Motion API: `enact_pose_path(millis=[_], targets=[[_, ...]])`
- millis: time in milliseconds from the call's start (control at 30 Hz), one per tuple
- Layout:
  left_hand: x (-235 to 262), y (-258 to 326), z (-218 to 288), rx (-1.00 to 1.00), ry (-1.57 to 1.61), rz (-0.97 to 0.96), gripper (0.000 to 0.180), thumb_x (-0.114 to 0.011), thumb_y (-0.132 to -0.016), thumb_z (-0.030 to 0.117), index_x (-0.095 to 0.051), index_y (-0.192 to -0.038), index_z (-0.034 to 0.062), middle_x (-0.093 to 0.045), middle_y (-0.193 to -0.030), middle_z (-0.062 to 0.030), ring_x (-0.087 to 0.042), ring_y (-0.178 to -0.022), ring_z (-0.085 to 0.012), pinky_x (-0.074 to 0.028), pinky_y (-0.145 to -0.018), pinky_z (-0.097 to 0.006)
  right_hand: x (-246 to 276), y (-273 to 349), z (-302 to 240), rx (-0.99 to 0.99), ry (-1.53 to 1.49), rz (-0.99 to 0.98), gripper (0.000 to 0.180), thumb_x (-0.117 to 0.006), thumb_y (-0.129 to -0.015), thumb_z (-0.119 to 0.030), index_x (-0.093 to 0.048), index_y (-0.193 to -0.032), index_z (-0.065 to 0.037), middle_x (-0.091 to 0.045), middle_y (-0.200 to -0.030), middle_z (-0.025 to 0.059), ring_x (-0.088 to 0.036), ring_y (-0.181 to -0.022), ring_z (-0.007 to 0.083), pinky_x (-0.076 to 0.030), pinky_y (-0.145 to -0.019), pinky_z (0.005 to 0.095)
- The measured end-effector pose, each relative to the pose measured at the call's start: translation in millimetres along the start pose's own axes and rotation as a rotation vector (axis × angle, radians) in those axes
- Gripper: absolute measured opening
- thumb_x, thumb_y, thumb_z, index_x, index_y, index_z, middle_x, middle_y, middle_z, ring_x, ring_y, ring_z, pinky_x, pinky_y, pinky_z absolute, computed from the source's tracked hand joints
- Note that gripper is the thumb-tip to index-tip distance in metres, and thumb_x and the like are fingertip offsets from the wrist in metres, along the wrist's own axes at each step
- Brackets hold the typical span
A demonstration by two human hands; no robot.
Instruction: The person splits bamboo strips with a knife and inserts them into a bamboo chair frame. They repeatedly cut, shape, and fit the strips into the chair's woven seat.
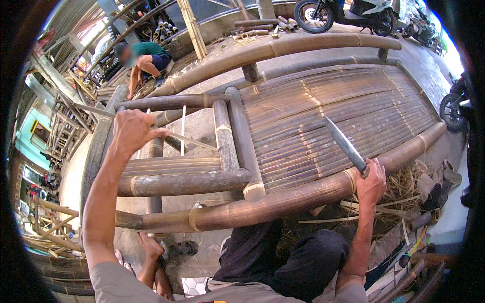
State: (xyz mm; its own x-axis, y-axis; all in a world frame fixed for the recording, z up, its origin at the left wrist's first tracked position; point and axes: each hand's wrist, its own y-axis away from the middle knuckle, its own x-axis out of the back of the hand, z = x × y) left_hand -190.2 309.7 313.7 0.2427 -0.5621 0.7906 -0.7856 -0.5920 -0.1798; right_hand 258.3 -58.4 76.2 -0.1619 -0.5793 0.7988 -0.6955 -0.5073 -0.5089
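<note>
A long, pale bamboo strip (197,143) passes through my left hand (132,132), which is closed on it above the open frame at the bench's left end. The strip's right end lies near an upright pole of that frame. In my right hand (371,182) is a large knife (344,145), gripped by its handle, its broad blade pointing up and to the left over the slats. The bamboo bench (283,198) spans the view in front of me, with a seat of narrow slats and thick round poles along its sides. My right hand is right by the near pole.
A person (146,58) in a green shirt crouches beyond the bench at the far left. Motorbikes (353,15) stand at the back and right. Shavings and offcuts (404,187) lie below my right hand. Stacked bamboo frames (55,222) fill the left side.
</note>
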Motion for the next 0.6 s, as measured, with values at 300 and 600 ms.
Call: enact_pose_path(millis=[300,600], targets=[[-99.9,10.9,15.7,0.092,0.382,-0.29,0.069,-0.066,-0.078,0.076,-0.071,-0.078,0.0069,-0.064,-0.066,-0.0184,-0.068,-0.071,-0.0384,-0.051,-0.067,-0.052,-4.4,2.5,3.6,-0.023,0.024,0.023,0.043,-0.079,-0.074,-0.016,-0.069,-0.115,-0.006,-0.068,-0.127,0.0175,-0.061,-0.125,0.0325,-0.044,-0.112,0.0483],[-129.2,-1.4,-9.7,-0.011,0.193,0.216,0.078,-0.048,-0.089,0.078,-0.072,-0.11,0.0073,-0.056,-0.111,-0.0137,-0.047,-0.119,-0.0328,-0.032,-0.106,-0.052,-6.6,5.7,9.4,-0.028,-0.005,0.009,0.041,-0.078,-0.076,-0.011,-0.069,-0.116,-0.005,-0.069,-0.127,0.0143,-0.06,-0.127,0.0312,-0.043,-0.112,0.0482]])
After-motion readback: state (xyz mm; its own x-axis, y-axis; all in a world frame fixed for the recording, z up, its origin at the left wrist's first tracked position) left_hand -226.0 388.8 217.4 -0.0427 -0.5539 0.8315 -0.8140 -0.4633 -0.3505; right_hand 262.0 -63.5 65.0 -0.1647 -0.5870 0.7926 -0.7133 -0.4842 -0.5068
